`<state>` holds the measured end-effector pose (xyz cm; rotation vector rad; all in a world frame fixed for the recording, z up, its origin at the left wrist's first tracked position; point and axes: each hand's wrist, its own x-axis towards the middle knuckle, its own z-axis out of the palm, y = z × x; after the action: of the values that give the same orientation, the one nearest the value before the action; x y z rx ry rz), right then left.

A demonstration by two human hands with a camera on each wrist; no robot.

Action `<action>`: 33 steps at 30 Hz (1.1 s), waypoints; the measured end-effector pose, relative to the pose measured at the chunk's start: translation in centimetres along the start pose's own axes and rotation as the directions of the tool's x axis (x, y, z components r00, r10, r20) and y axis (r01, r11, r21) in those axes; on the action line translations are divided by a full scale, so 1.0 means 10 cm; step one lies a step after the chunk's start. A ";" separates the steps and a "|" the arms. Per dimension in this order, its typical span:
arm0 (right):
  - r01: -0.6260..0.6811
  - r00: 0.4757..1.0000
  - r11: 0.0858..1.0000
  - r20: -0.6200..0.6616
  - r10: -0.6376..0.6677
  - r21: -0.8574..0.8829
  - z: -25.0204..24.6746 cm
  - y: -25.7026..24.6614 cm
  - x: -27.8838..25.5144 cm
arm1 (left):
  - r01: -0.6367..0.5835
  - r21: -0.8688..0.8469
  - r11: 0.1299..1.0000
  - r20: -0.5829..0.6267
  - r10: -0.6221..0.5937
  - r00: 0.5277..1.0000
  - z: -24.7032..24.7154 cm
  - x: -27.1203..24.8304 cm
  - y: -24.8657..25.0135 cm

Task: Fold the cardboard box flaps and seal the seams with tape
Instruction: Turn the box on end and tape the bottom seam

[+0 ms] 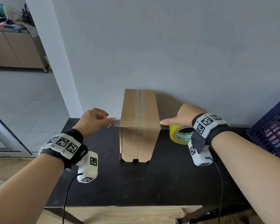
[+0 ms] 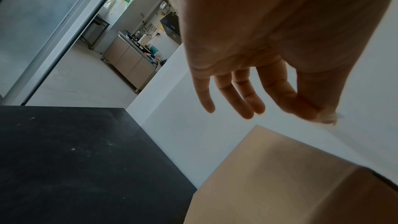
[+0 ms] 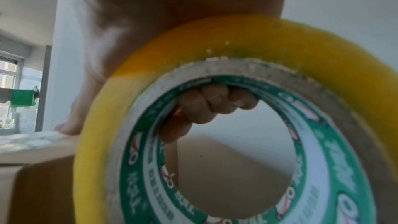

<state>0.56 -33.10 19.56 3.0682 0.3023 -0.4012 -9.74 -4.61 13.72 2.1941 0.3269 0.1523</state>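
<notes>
A tall cardboard box (image 1: 140,120) stands upright mid-table on the black table (image 1: 136,183), its top flaps folded down with tape along the centre seam. A clear tape strip (image 1: 117,123) stretches across the box's near top edge. My left hand (image 1: 110,122) pinches the strip's free end just left of the box; the pinch (image 2: 323,117) shows above the box (image 2: 280,176). My right hand (image 1: 181,119) grips the yellow tape roll (image 1: 180,134) right of the box, with the thumb touching the box's top right corner. Its fingers (image 3: 215,106) curl through the roll's core (image 3: 226,125).
A dark blue plastic crate (image 1: 271,131) stands at the table's right end. The grey wall (image 1: 168,54) rises right behind the box. The table's left edge drops to a tiled floor (image 1: 26,102) by a doorway, with cabinets (image 1: 14,50) beyond.
</notes>
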 end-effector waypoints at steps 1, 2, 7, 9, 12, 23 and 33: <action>-0.001 1.000 1.000 0.002 0.001 0.001 0.00 0.00 0.00 | 0.001 -0.002 1.000 -0.001 -0.001 1.000 0.00 0.00 0.00; -0.002 1.000 1.000 0.004 0.002 0.001 0.00 -0.01 0.01 | 0.001 -0.002 1.000 -0.002 -0.001 1.000 0.00 0.01 0.00; -0.009 1.000 1.000 0.004 0.009 -0.002 0.01 -0.02 0.01 | -0.002 0.022 1.000 0.005 0.002 1.000 0.00 0.01 0.00; -0.009 1.000 1.000 0.008 0.009 -0.001 0.00 -0.02 0.02 | -0.002 0.028 1.000 0.011 0.001 1.000 0.00 0.01 0.00; -0.020 1.000 1.000 0.025 0.019 0.010 -0.01 -0.02 0.01 | 0.005 0.034 0.999 0.015 -0.005 1.000 0.00 0.03 0.00; -0.030 0.998 1.000 0.055 0.030 0.007 0.01 0.01 0.03 | 0.010 0.022 1.000 0.032 -0.011 0.999 0.02 0.06 0.01; -0.042 0.998 0.999 0.055 0.041 0.005 -0.01 -0.02 0.02 | 0.010 0.022 1.000 0.034 -0.011 0.999 0.01 0.04 -0.02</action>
<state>0.72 -32.82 19.65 3.0570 0.2354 -0.4835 -9.31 -4.48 13.51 2.2139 0.3224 0.1063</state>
